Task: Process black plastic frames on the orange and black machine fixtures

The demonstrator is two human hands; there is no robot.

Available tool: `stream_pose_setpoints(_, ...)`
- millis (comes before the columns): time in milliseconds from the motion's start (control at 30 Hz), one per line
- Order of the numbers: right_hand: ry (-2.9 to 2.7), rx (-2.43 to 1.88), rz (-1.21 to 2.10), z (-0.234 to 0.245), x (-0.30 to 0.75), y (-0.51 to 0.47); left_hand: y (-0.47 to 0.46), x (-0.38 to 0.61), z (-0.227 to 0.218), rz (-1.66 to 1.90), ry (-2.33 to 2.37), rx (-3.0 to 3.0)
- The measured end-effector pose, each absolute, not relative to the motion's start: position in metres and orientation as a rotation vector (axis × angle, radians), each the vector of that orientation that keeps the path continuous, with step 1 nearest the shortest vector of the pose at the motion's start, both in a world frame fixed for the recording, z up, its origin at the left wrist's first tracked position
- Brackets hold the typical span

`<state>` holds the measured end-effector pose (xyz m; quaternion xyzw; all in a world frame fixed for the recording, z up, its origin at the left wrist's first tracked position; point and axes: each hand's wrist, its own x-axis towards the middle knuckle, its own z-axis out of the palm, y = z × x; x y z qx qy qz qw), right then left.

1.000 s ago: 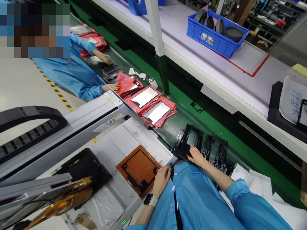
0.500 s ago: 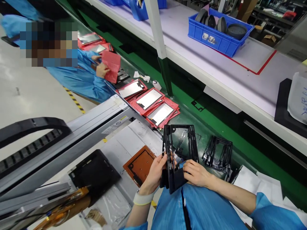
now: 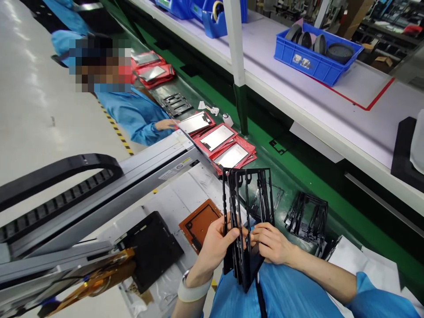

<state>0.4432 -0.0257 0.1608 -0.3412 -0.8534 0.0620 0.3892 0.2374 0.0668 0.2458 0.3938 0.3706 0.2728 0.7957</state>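
Note:
Both my hands hold a stack of black plastic frames point(image 3: 247, 207) upright in front of my chest. My left hand point(image 3: 213, 243) grips the stack's left edge with fingers wrapped round it. My right hand point(image 3: 270, 242) pinches the lower right part of the same stack. Just left of my left hand an orange-brown jig plate point(image 3: 198, 223) lies on the grey machine bed point(image 3: 175, 194). Another pile of black frames point(image 3: 308, 216) lies on the green conveyor belt point(image 3: 285, 176) to the right.
Red bags with display panels point(image 3: 225, 148) lie on the belt ahead. A co-worker in a blue coat point(image 3: 139, 115) reaches toward them. A black pad point(image 3: 152, 249) and grey gantry rail point(image 3: 99, 190) stand left. A blue bin point(image 3: 314, 57) sits on the white shelf point(image 3: 361, 84).
My right hand lifted a stack of black frames off the belt and my left hand left the orange plate to join it; the stack now stands higher and more upright.

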Motion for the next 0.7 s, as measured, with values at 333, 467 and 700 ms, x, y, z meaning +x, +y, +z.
stream_pose_setpoints(333, -2.253, -0.972, 0.086, 0.187, 0.432, -0.027, 0.068, 0.224, 0.251, 0.632, 0.789, 0.773)
stream_pose_setpoints(467, -2.329, -1.088, 0.061, 0.214, 0.426, -0.031, 0.067, 0.213, 0.249, 0.654, 0.799, 0.751)
stream_pose_setpoints(700, -2.336, -1.144, 0.048, 0.245, 0.421, -0.029, 0.069, 0.210, 0.242, 0.708, 0.703, 0.781)
